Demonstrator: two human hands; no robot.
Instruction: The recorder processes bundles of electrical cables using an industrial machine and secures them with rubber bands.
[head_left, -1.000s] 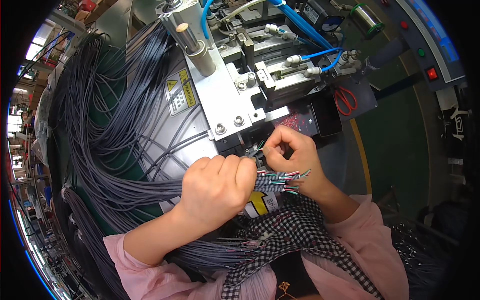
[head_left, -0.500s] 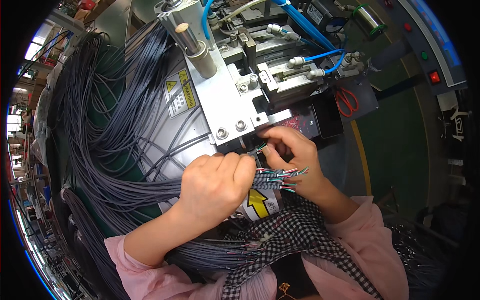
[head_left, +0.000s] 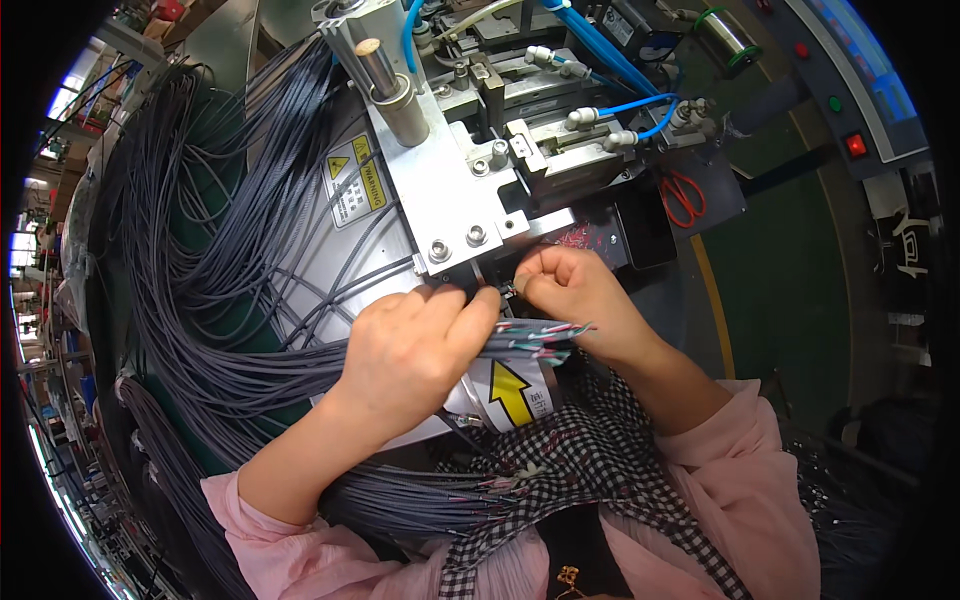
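My left hand [head_left: 415, 345] is closed round a bundle of grey cables. Their stripped ends [head_left: 540, 338], with red, white and green wires, stick out past its fingers to the right. My right hand [head_left: 585, 300] is pinched just under the metal plate [head_left: 450, 190] of a bench machine, its fingertips close to the left thumb. Between them is the end of one cable, its thin wires mostly hidden by the fingers. A white label with a yellow arrow [head_left: 512, 393] shows below the bundle.
Long grey cables [head_left: 190, 220] are heaped at the left; another bundle [head_left: 420, 505] lies across my lap. Right of the plate are red scraps [head_left: 575, 237], a black bin [head_left: 645, 235] and red-handled scissors [head_left: 682, 200]. A wire spool [head_left: 727, 40] and control panel [head_left: 860, 110] stand at the far right.
Both hands have moved slightly up and left, nearer the machine's plate. The bundle's wire ends have shifted up and left with my left hand. My right fingers have closed in tighter.
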